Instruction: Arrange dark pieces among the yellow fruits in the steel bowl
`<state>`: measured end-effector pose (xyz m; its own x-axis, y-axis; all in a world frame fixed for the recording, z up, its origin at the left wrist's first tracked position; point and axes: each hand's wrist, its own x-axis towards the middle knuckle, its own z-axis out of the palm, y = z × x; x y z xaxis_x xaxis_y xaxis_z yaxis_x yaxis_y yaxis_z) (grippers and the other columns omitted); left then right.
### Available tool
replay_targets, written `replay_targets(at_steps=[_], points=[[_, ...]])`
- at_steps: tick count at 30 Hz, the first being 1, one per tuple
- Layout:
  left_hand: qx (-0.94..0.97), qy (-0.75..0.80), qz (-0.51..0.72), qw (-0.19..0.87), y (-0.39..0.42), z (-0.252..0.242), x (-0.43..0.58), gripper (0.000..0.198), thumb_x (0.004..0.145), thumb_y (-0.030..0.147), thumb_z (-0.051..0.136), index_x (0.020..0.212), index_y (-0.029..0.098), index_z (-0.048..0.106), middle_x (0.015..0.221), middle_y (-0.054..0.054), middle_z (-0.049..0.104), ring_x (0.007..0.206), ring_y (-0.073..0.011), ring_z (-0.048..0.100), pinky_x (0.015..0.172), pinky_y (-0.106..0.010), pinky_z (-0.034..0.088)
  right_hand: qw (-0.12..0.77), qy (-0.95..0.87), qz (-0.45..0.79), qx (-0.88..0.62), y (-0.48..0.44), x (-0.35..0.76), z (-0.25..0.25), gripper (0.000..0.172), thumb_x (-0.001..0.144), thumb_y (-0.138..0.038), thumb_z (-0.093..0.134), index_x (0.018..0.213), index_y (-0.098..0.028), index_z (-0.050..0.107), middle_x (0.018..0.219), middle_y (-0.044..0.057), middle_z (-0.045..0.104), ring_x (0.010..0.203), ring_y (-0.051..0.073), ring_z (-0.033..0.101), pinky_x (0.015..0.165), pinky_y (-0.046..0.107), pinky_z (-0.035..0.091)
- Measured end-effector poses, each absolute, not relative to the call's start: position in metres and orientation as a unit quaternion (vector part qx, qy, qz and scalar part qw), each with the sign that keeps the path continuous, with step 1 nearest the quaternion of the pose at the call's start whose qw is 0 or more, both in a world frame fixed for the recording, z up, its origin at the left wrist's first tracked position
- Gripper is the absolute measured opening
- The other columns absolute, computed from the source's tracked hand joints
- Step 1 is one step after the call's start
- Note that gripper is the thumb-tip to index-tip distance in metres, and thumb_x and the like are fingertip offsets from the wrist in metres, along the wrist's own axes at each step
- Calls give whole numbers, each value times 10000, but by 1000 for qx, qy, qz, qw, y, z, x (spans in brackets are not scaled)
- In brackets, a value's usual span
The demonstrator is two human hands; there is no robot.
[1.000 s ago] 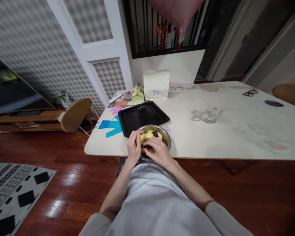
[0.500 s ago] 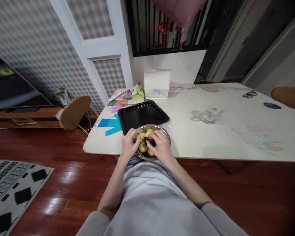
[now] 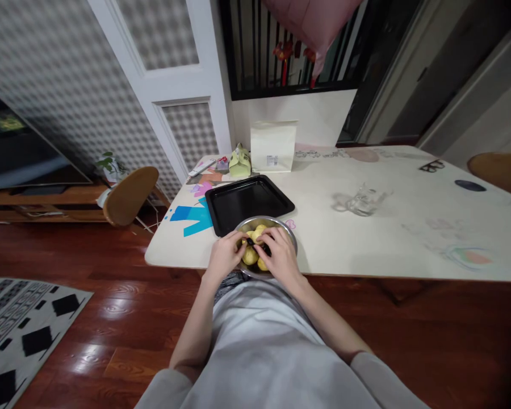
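A metal bowl sits at the table's near edge, holding several yellow, roundish potatoes or fruits. Above them, a small glossy black object is between my two hands; it is too small to name. My left hand comes over the bowl's left side, its fingertips pinched at the object's left end. From the right, my right hand pinches the same object between thumb and fingers. More dark material shows under my right fingers, partly hidden.
Just beyond the bowl lies a black baking tray on the white table. A pale paper bag and a green packet stand behind it. Farther right are a clear glass pitcher and eyeglasses.
My left fingertips have moved right and now meet the small black object. That object has shifted slightly left with my right fingers. The bowl stays in place.
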<state>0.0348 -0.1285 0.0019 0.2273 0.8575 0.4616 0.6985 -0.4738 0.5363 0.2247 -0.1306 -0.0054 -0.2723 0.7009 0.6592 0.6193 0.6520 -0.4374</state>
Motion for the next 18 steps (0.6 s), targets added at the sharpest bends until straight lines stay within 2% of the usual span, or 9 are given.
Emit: replay_targets(at_steps=[10, 15, 18], points=[[780, 498, 362, 115, -130, 5, 34, 184, 911, 152, 635, 1056, 215, 729, 947, -24, 723, 506, -86, 518, 561, -235, 394, 489, -764, 46, -419, -128, 251, -5, 146, 996, -188, 550, 971, -225, 688, 1005, 92, 660, 965, 270, 594, 913, 469, 510], [707, 467, 505, 161, -134, 11, 46, 149, 975, 251, 614, 1069, 198, 717, 1012, -56, 707, 548, -80, 491, 551, -220, 417, 509, -764, 60, -390, -137, 246, 0, 169, 997, -182, 550, 980, -240, 708, 995, 84, 691, 988, 269, 620, 906, 467, 525], [613, 444, 611, 233, -139, 13, 58, 207, 1005, 366, 603, 1068, 192, 697, 936, -43, 695, 530, -70, 488, 493, -198, 396, 498, -788, 80, -352, -147, 238, 0, 151, 999, -172, 560, 1015, -235, 698, 1018, 83, 708, 998, 259, 623, 911, 448, 534]])
